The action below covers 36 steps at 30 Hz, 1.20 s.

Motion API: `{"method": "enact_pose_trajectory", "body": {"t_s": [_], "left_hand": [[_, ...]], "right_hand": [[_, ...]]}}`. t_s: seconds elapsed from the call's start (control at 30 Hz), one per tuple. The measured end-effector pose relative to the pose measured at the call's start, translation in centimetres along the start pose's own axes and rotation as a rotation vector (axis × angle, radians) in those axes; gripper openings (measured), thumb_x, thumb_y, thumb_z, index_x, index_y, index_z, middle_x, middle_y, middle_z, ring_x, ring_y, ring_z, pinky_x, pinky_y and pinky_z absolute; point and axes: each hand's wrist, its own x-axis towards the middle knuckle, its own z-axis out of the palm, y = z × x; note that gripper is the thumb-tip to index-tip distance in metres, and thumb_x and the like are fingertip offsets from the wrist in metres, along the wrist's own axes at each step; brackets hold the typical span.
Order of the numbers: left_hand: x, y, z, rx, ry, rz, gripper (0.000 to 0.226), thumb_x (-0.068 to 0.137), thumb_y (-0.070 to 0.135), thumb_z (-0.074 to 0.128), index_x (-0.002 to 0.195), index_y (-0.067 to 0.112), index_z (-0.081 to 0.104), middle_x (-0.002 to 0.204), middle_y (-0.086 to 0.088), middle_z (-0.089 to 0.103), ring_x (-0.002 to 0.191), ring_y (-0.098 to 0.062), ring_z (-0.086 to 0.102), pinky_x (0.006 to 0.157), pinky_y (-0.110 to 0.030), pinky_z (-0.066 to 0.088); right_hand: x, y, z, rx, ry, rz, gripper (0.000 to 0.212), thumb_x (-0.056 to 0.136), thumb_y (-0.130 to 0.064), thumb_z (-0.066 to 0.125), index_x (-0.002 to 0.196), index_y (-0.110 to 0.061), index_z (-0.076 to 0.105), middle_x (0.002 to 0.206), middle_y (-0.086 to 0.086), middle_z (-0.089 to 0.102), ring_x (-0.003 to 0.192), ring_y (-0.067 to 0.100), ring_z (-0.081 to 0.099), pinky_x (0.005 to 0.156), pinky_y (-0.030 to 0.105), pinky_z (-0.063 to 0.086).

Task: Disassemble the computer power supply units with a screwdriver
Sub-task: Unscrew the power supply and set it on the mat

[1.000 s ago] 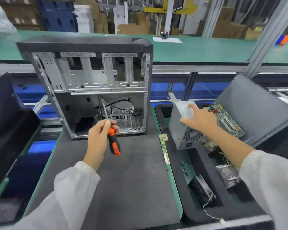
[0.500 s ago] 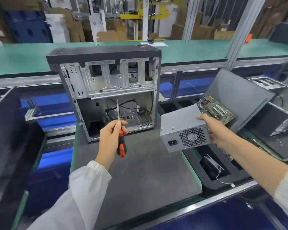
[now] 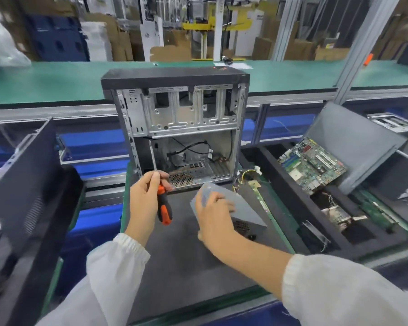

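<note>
Honestly, the risk I see is the power supply unit [image 3: 243, 208] sliding or tipping on the dark foam mat [image 3: 174, 260] once I start working it: my right hand [image 3: 212, 215] lies over its top with the fingers spread across the lid and the thumb by the near edge, and the blur means I can't tell how firm that hold is. It sits at an angle just in front of the open computer case [image 3: 181, 128], a bundle of yellow and black wires [image 3: 244, 176] trailing off its far end (easy to snag). My left hand [image 3: 146, 198] has its fingers curled round the screwdriver [image 3: 161, 198], shaft pointing up, so a slip could jab the tip into the case or my other hand. Material-wise, the unit is a smooth grey sheet-metal box with a perforated vent on its near face; the case is stamped bare steel with sharp-looking cutouts; the handle is orange and black, probably grippy.
</note>
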Motion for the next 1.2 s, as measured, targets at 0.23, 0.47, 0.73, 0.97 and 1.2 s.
{"method": "enact_pose_trajectory", "body": {"t_s": [0.23, 0.47, 0.73, 0.97, 1.2], "left_hand": [[-1.0, -0.3, -2.8, 0.063, -0.112, 0.002, 0.029, 0.104, 0.018, 0.043, 0.091, 0.016, 0.069, 0.071, -0.001, 0.067, 0.072, -0.011, 0.064, 0.075, -0.021, 0.05], [-2.0, 0.2, -1.3, -0.061, -0.073, -0.082, 0.025, 0.104, 0.014, 0.042, 0.096, 0.01, 0.065, 0.088, -0.011, 0.074, 0.088, -0.026, 0.067, 0.079, -0.031, 0.053], [-1.5, -1.8, 1.2, 0.043, -0.141, -0.264, 0.019, 0.101, 0.021, 0.051, 0.117, 0.017, 0.062, 0.121, -0.001, 0.063, 0.117, -0.015, 0.055, 0.089, -0.028, 0.042], [-5.5, -7.6, 2.8, 0.077, -0.493, -0.666, 0.069, 0.092, 0.026, 0.067, 0.144, 0.026, 0.022, 0.129, 0.013, 0.054, 0.103, 0.007, 0.059, 0.074, -0.008, 0.049], [-3.6, -8.3, 3.6, 0.157, -0.392, -0.537, 0.058, 0.082, 0.032, 0.078, 0.131, 0.029, 0.048, 0.127, 0.004, 0.06, 0.113, -0.01, 0.061, 0.092, -0.024, 0.053]], "right_hand": [[-1.2, -6.9, 2.6, 0.29, -0.23, -0.058, 0.077, 0.1, -0.029, 0.04, 0.151, -0.005, -0.013, 0.152, 0.036, -0.012, 0.141, 0.051, -0.009, 0.11, 0.066, 0.006], [0.9, -0.1, -1.3, 1.458, -0.232, -0.253, 0.063, 0.093, -0.017, 0.058, 0.147, -0.011, 0.026, 0.146, 0.008, 0.037, 0.135, 0.019, 0.034, 0.109, 0.031, 0.029], [2.0, 8.8, -0.3, 2.004, -0.102, -0.047, 0.018, 0.089, -0.017, 0.067, 0.106, -0.016, 0.068, 0.07, 0.006, 0.063, 0.059, 0.016, 0.058, 0.049, 0.024, 0.046], [5.3, 13.5, 0.7, 2.056, 0.193, 0.038, 0.018, 0.078, -0.013, 0.077, 0.095, -0.014, 0.072, 0.062, 0.005, 0.065, 0.05, 0.014, 0.056, 0.05, 0.022, 0.048], [8.3, 13.6, -0.3, 1.871, 0.43, -0.02, 0.026, 0.083, -0.036, 0.07, 0.089, -0.014, 0.059, 0.08, 0.014, 0.07, 0.053, 0.016, 0.053, 0.053, 0.032, 0.046]]}}
